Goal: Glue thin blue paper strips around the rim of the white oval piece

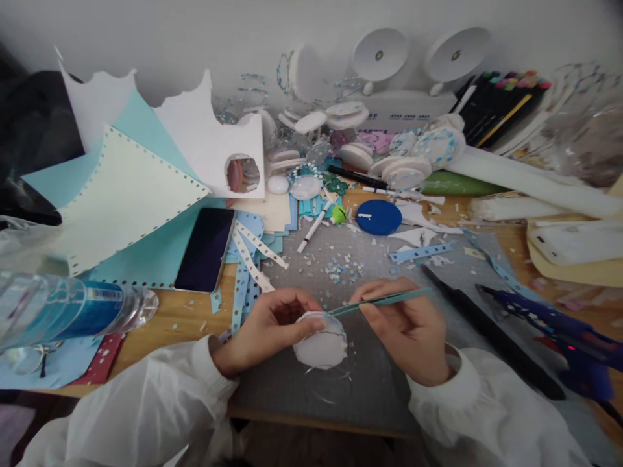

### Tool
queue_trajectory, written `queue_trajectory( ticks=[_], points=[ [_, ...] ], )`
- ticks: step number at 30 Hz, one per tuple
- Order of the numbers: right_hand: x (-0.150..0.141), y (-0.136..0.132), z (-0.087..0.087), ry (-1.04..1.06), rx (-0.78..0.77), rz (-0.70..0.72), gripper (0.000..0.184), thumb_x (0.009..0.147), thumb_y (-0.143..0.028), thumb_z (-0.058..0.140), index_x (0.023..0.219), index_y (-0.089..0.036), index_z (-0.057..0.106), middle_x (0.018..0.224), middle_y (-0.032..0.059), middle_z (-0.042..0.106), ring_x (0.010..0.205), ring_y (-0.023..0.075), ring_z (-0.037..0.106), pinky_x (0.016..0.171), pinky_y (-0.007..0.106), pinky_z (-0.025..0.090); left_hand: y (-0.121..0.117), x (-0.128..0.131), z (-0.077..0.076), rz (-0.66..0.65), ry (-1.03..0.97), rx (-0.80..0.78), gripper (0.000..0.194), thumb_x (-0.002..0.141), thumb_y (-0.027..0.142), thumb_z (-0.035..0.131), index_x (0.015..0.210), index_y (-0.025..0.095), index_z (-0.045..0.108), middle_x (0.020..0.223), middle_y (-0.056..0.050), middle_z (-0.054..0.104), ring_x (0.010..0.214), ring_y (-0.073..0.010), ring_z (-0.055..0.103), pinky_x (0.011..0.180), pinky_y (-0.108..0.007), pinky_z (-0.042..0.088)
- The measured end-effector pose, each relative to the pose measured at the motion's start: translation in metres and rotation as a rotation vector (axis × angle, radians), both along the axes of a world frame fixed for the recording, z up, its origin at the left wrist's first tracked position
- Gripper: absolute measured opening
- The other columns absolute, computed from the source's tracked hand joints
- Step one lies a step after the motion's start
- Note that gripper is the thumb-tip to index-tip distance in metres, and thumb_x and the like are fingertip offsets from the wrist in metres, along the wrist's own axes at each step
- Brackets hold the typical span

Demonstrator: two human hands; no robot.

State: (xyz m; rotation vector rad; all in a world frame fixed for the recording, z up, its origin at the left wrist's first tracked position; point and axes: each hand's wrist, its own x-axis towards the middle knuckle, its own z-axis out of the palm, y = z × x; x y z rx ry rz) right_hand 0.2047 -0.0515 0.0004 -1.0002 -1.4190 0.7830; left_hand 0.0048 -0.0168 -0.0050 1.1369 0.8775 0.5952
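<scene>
Grips a white disc (324,352) in the left hand (265,327), with thumb over the front and fingers (298,298) around the upper left edge. Holds tweezers (399,297) in the right hand (413,331), with thumb and fingers closed on the shanks. Points the tips at the white disc's upper rim; too fine to say whether touching. Has the white disc between both hands over the front of a gray mat (379,386), plain side toward view, with thin clear loops (331,373) just below. Wears white sleeves (160,373).

On the gray mat beyond the hands, has scattered paper scraps (343,269), with a white marker (313,230), a green bell (339,215) and a blue disc (379,219) farther back. To the left, has punched paper strips (249,257) beside a phone (205,250) on the wooden tabletop (192,322), with large paper sheets (131,201) behind and a bottle (63,308) nearer the left edge of view. To the right of the right hand, has a long black tool (496,337) lying beside a blue glue gun (555,327) with a small red light. Along the back wall (233,32), has a heap of small white and pale blue craft pieces (348,115), with pens (506,107) bundled farther right.
</scene>
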Motion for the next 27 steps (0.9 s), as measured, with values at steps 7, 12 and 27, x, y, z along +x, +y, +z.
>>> queue_trajectory(
  ticks=[7, 12, 27],
  points=[
    [0.000, 0.001, -0.002, 0.038, -0.002, 0.000, 0.012, 0.085, -0.012, 0.060, 0.091, -0.021, 0.061, 0.082, 0.0032, 0.062, 0.079, 0.0172, 0.066, 0.066, 0.029, 0.059, 0.001, 0.000, -0.001, 0.017, -0.028, -0.010, 0.022, 0.072, 0.030, 0.076, 0.082, 0.013, 0.065, 0.073, -0.002, 0.065, 0.063, -0.0102, 0.058, 0.055, -0.018, 0.047],
    [-0.001, 0.002, -0.004, 0.074, 0.002, -0.013, 0.016, 0.084, -0.008, 0.059, 0.093, -0.021, 0.062, 0.084, 0.0030, 0.061, 0.080, 0.0159, 0.065, 0.071, 0.029, 0.059, 0.002, 0.001, -0.001, 0.049, -0.074, -0.027, 0.020, 0.071, 0.025, 0.077, 0.082, 0.013, 0.066, 0.075, -0.002, 0.068, 0.065, -0.0095, 0.060, 0.057, -0.017, 0.047],
    [0.000, 0.001, -0.011, 0.192, -0.163, -0.067, 0.006, 0.086, -0.018, 0.063, 0.088, -0.024, 0.065, 0.084, 0.0019, 0.065, 0.078, 0.0156, 0.064, 0.068, 0.027, 0.056, 0.002, 0.000, -0.002, 0.062, -0.113, -0.122, 0.021, 0.067, 0.023, 0.081, 0.075, 0.011, 0.065, 0.069, -0.001, 0.070, 0.059, -0.0078, 0.062, 0.054, -0.015, 0.047]
  ],
)
